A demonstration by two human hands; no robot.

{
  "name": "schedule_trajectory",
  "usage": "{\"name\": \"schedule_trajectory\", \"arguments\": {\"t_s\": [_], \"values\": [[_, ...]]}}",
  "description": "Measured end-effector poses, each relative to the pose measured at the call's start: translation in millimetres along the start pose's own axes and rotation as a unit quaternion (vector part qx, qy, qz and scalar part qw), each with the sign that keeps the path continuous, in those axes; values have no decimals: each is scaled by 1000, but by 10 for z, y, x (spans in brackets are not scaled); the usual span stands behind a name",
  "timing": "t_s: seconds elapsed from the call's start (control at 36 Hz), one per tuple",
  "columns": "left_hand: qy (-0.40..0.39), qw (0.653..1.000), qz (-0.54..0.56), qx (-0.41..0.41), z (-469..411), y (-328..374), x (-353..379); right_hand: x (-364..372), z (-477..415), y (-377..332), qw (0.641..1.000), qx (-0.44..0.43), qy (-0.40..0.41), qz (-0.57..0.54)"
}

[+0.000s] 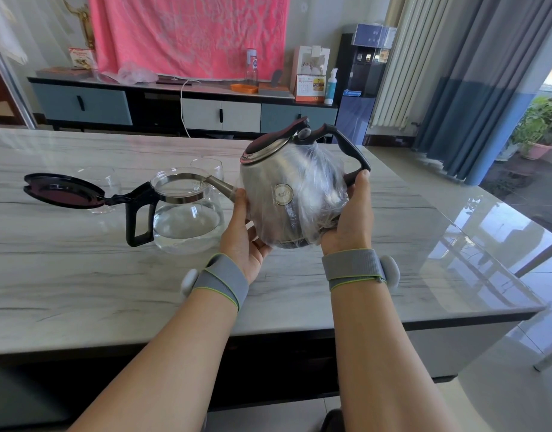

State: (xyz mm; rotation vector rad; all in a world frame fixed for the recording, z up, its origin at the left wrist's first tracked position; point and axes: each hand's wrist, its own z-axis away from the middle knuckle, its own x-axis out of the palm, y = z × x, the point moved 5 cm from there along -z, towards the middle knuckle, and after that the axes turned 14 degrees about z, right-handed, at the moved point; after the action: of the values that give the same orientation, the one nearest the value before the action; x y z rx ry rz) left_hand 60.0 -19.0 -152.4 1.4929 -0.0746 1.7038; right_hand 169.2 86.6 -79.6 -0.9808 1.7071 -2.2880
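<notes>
Clasping kettle (287, 182), fingers of left hand (242, 232) and right hand (351, 219) curled round it; spout (220, 183) pointing left over jug (187, 219) mouth.

The kettle (287, 194) sits right of the jug (187, 219), spout (221, 184) at its rim — cups (206, 165) behind.

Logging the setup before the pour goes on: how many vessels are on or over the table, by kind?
steel kettle, held above the table: 1
glass pot, lid open: 1
glass cups, behind the pot: 2
Total: 4
</notes>
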Motion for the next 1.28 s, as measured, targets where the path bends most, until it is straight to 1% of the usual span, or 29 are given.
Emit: {"name": "schedule_trajectory", "arguments": {"t_s": [1.28], "values": [[10, 1000, 9, -2, -15, -17, -12, -8, -17, -10, 1000, -1, -1, 1]]}}
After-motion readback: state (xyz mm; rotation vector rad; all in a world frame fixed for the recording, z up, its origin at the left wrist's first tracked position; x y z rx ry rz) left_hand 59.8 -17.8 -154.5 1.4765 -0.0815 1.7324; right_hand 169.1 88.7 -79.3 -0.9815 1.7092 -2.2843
